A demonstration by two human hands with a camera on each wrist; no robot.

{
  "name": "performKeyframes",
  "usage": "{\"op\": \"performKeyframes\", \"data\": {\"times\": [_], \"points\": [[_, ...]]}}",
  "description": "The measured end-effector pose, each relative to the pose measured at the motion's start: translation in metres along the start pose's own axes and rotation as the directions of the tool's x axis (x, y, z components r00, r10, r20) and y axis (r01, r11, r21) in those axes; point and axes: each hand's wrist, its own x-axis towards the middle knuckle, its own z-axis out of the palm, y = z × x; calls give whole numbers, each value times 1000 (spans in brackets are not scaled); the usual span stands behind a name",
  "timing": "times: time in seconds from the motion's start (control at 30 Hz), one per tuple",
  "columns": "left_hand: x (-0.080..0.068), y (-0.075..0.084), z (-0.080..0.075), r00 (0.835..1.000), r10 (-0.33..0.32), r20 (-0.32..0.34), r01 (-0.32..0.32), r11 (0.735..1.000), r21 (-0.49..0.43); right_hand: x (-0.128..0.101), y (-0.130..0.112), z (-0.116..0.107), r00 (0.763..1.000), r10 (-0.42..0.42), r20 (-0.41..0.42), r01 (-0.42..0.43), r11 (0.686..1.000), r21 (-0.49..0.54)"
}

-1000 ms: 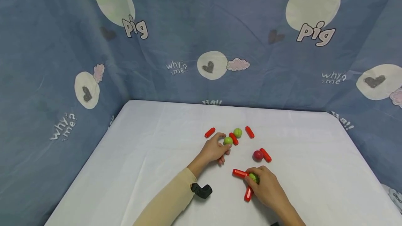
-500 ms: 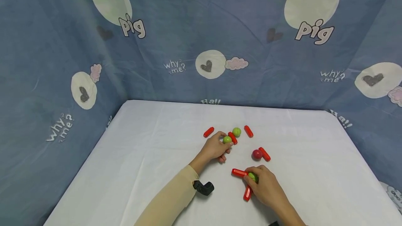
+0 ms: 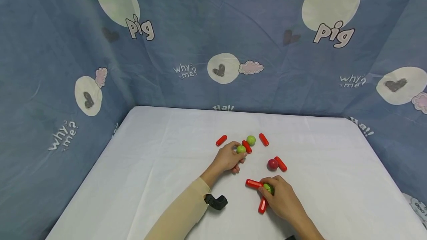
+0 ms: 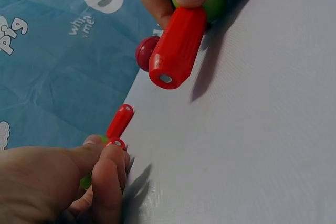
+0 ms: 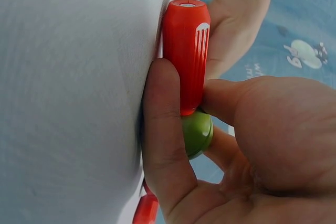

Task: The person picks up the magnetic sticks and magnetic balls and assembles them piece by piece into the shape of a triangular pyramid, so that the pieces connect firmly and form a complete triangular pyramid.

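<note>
On the white table (image 3: 160, 166) my left hand (image 3: 237, 155) pinches a green ball (image 3: 241, 149) that touches a short red stick (image 3: 247, 146). The left wrist view shows that hand (image 4: 102, 163) low at the left, with the ball (image 4: 85, 182) mostly hidden and the stick (image 4: 119, 121) pointing away. My right hand (image 3: 265, 192) grips another green ball (image 3: 268, 188) joined to two red sticks (image 3: 254, 183) (image 3: 262, 205). In the right wrist view its thumb (image 5: 163, 129) and fingers pinch this ball (image 5: 198, 132) where one stick (image 5: 185, 51) meets it.
A dark red ball (image 3: 272, 164) lies against a red stick (image 3: 280, 163) between the hands. Farther back are a loose green ball (image 3: 251, 140) and two loose red sticks (image 3: 263, 139) (image 3: 221, 140). Blue patterned cloth (image 3: 213, 40) walls in the table's back and sides.
</note>
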Motion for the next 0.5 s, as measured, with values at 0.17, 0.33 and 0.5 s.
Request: {"op": "performKeyframes", "data": {"times": [0.17, 0.33, 0.5], "points": [[-6, -4, -3, 1000, 15, 4, -15, 1000, 11, 0, 1, 1, 1000, 1, 9, -2, 1000, 7], [-12, -8, -7, 998, 55, 23, -55, 998, 13, 0, 3, 1, 1000, 10, 14, -10, 1000, 12], [-21, -15, -13, 998, 60, 34, -61, 998, 20, 1, 3, 1, 1000, -7, 6, 7, 1000, 3]]}}
